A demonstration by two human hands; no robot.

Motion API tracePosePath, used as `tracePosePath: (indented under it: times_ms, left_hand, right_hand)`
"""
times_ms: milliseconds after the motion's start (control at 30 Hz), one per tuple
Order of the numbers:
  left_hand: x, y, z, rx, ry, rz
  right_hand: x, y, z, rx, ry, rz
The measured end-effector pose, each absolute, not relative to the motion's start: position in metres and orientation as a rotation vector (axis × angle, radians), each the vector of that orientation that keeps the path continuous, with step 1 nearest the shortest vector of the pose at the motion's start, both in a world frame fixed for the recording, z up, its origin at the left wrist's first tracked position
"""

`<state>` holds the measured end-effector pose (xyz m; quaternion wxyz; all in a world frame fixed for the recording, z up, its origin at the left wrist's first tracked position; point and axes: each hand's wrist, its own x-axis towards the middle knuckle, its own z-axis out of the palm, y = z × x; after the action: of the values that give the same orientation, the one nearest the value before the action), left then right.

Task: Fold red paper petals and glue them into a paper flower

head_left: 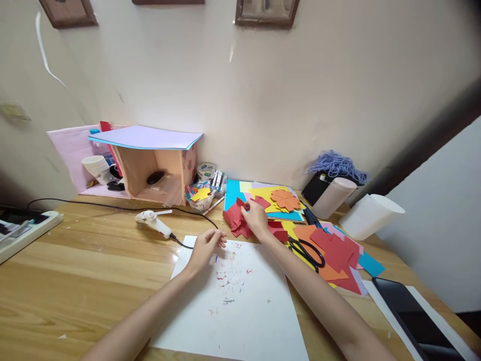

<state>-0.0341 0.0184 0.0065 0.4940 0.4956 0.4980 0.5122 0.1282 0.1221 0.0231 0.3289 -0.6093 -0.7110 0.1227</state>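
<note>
My right hand (pixel 256 218) is at a heap of red paper cutouts (pixel 235 215), its thumb and fingertips closed on a red paper piece there. My left hand (pixel 206 248) hovers over the upper left of a white paint-marked sheet (pixel 240 306); its fingers are loosely bent, and no object shows in them. To its left lies a white hot glue gun (pixel 156 223) with a black cord. Behind my right hand an orange paper flower (pixel 285 200) rests on stacked coloured paper (pixel 233 193). Black-handled scissors (pixel 306 252) lie right of my right wrist.
A cardboard box (pixel 190 168) with a lilac roof stands at the back left, beside paper cups (pixel 95 165). A plastic bowl (pixel 202 202) holds scraps. On the right are red and orange sheets (pixel 334 253), white paper rolls (pixel 370 215), blue yarn (pixel 334 165) and a phone (pixel 413 316).
</note>
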Motion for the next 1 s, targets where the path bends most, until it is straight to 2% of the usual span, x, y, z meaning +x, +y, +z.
tracePosePath:
  times_ms: [100,267,367,600,800,1000]
  left_hand:
    - [-0.061,0.017,0.011,1.139,1.324,1.337]
    - [-0.089,0.002,0.028,1.028,1.337,1.351]
    - [-0.096,-0.008,0.034,0.927,1.332,1.257]
    - [-0.136,-0.034,0.021,0.861,1.481,1.213]
    - [-0.188,-0.051,0.023,0.882,1.541,1.182]
    - [-0.208,-0.053,0.023,0.831,1.670,1.176]
  right_hand:
    - [0.126,0.110,0.042,-1.399,-1.843,0.434]
    - [0.100,0.081,0.051,-1.076,-1.958,1.106]
    - [0.074,0.066,0.038,-0.975,-2.020,1.306]
    - [0.016,0.046,0.016,-0.943,-1.969,1.434]
    - [-0.029,0.057,0.005,-0.966,-2.005,1.113]
    - [-0.081,0.070,-0.002,-0.856,-2.270,1.004]
